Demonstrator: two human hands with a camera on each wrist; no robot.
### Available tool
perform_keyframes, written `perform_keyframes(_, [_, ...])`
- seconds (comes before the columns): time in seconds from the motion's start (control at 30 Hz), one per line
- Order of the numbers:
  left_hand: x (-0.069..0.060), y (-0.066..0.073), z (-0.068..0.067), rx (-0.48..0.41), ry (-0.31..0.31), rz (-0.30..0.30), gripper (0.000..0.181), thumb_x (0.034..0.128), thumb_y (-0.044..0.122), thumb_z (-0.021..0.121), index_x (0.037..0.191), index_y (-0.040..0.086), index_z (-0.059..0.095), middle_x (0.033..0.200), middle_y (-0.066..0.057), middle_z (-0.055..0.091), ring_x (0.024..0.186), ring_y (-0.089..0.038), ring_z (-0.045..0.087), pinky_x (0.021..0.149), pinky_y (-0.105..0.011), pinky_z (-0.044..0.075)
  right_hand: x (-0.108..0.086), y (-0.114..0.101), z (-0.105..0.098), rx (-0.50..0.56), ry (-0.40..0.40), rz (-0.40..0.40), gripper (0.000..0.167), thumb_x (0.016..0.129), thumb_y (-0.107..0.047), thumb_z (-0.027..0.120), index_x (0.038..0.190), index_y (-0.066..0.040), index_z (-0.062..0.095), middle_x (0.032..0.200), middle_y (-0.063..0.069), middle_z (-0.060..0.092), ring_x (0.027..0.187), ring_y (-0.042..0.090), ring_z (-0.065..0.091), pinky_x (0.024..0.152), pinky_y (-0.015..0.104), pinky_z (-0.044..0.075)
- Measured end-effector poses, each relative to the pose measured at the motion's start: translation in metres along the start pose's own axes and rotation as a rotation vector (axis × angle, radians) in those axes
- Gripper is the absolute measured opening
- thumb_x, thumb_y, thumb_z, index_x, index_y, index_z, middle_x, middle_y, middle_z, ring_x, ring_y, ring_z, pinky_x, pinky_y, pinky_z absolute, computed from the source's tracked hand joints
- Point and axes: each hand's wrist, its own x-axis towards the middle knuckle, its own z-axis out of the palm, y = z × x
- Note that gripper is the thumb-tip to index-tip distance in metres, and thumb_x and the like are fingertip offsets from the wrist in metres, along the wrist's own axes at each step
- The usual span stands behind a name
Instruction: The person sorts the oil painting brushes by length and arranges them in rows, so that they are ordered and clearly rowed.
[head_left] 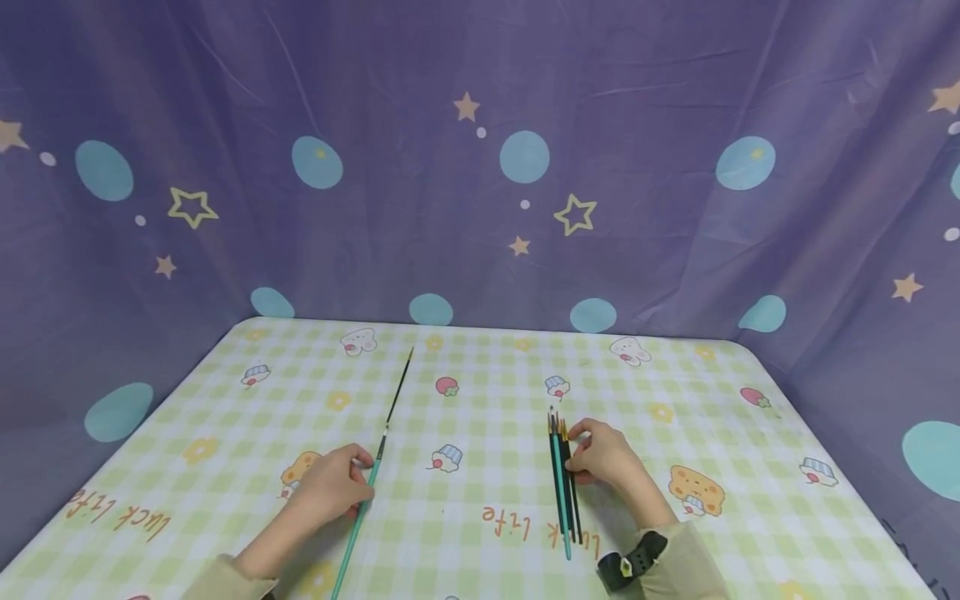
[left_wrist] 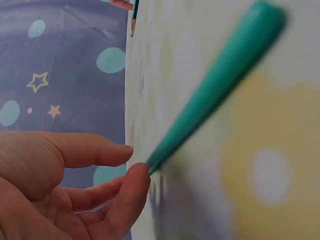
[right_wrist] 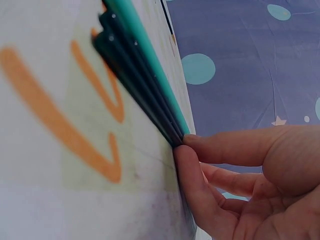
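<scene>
In the head view my left hand (head_left: 335, 482) is at a teal-handled brush (head_left: 359, 518) lying at the left; in the left wrist view the thumb and a finger of that hand (left_wrist: 95, 185) are at its teal handle (left_wrist: 215, 90), and whether they pinch it I cannot tell. A thin black brush (head_left: 400, 387) lies just beyond its tip. My right hand (head_left: 604, 454) pinches the right side of a bundle of black brushes (right_wrist: 145, 95) with one teal brush (head_left: 560, 487) among them, tips pointing away.
A checked cloth with printed figures covers the table (head_left: 480, 517). Behind it and at the sides hangs a purple curtain (head_left: 420, 225) with stars and blue spots. A black watch (head_left: 632, 561) is on the right wrist.
</scene>
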Motion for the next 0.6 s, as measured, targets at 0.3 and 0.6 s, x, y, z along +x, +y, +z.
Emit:
perform_keyframes(0.3, [0.021, 0.025, 0.003, 0.014, 0.014, 0.078, 0.025, 0.0778, 0.005, 0.061, 0.102, 0.002, 0.058, 0.069, -0.002, 0.053, 0.045, -0.015, 0.054, 0.046, -0.026, 0.041, -0.001, 0.0, -0.001, 0.016, -0.002, -0.014, 0.036, 0.074, 0.004, 0.067, 0.107, -0.001, 0.054, 0.079, 0.01, 0.054, 0.061, 0.016, 0.057, 0.053, 0.027, 0.052])
perform_keyframes(0.6, [0.049, 0.047, 0.033, -0.018, 0.034, 0.165, 0.024, 0.0743, 0.003, 0.061, 0.098, 0.0, 0.059, 0.068, -0.002, 0.054, 0.043, -0.012, 0.051, 0.043, -0.024, 0.041, -0.002, -0.001, -0.002, 0.017, -0.003, -0.015, 0.035, 0.074, 0.003, 0.068, 0.106, -0.001, 0.054, 0.079, 0.01, 0.054, 0.06, 0.016, 0.057, 0.053, 0.027, 0.052])
